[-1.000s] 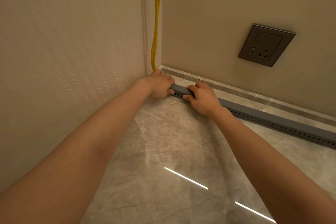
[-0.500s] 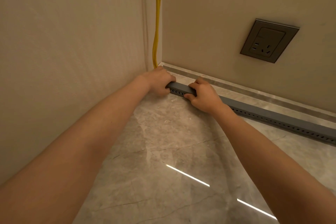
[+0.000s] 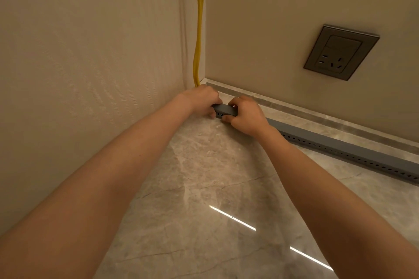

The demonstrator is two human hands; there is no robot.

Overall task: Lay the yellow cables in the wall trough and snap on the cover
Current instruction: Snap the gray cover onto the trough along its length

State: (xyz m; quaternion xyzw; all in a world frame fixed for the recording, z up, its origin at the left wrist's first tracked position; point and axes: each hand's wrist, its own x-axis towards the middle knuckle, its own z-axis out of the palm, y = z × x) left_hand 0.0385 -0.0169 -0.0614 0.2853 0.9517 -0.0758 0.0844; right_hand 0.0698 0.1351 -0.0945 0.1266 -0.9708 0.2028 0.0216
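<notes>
Yellow cables [image 3: 199,29] meet the perforated grey trough [image 3: 340,145], gripped by each hand [image 3: 201,101] [image 3: 246,113].

2 bare forearms fill the lower part of the view, no sleeve showing on either up to the frame's edge. The left hand [image 3: 200,101] and the right hand [image 3: 246,114] wear no gloves, rings, watch or wristband. The fingers [image 3: 229,118] are bare too; the nails are too small to make out. No markings show on either arm.
</notes>
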